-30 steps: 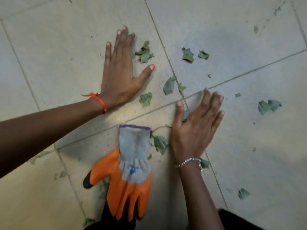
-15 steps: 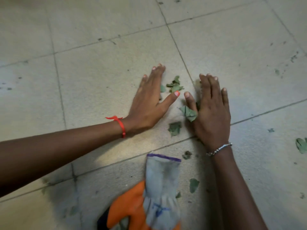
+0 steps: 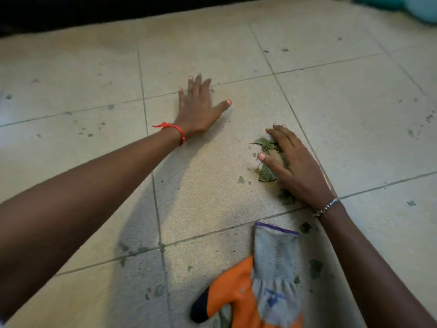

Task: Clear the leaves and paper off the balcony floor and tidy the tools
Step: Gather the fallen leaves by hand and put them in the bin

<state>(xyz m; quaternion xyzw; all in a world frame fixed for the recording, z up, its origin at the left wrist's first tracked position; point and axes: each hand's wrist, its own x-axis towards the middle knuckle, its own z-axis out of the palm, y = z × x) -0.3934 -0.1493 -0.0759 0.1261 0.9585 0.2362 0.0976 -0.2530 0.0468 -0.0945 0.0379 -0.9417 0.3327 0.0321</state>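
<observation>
On the pale tiled floor [image 3: 354, 119], seen from the head camera, the left hand [image 3: 196, 107] lies flat with fingers straight and thumb spread wide, holding nothing, well apart from any leaf. The right hand [image 3: 295, 162] rests over a small heap of leaves [image 3: 263, 143], its fingers loosely bent across them rather than closed round them, so they are pressed and corralled, not gripped. Loose scraps [image 3: 315, 267] lie nearer the person, beside an orange and grey work glove [image 3: 274, 268] lying palm down; no paper shows. The risk, as I judge it, lies in the leaves themselves: they look dry, curled and torn, so a hard rake could crumble them into flecks that lodge in the grout lines and the ribbed tile surface. With the left hand far off, a one-handed scoop may also let pieces slip out past the thumb. The glove has a knitted grey cuff with a purple hem and a smooth rubbery orange coating, dark at one fingertip. A thin red thread [image 3: 176, 131] circles the left wrist, a metal chain [image 3: 327, 207] the right.
</observation>
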